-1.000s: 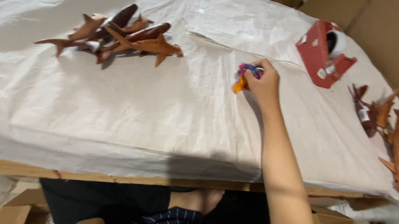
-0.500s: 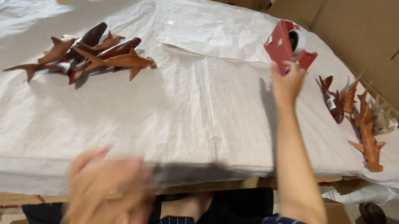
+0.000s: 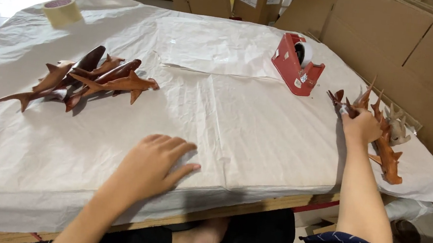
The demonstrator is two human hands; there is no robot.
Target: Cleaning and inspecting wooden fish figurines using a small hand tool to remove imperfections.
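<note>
My right hand (image 3: 361, 127) reaches to the table's right edge and closes around a dark wooden shark figure (image 3: 343, 103) at the near end of a pile of brown wooden sharks (image 3: 386, 150). My left hand (image 3: 155, 164) lies flat on the white paper sheet (image 3: 237, 124) near the front edge, fingers spread, holding nothing. A second pile of brown wooden sharks (image 3: 90, 77) lies on the paper to the left, well beyond my left hand.
A red tape dispenser (image 3: 296, 66) stands at the back right. A beige tape roll (image 3: 62, 11) sits at the far left corner. Flattened cardboard boxes (image 3: 417, 51) lean along the right side. The wooden table edge (image 3: 272, 205) shows below the paper.
My right hand moved right, from mid-table past the tape dispenser to the right shark pile; the small colourful thing it held is gone from view. My left hand came down onto the paper.
</note>
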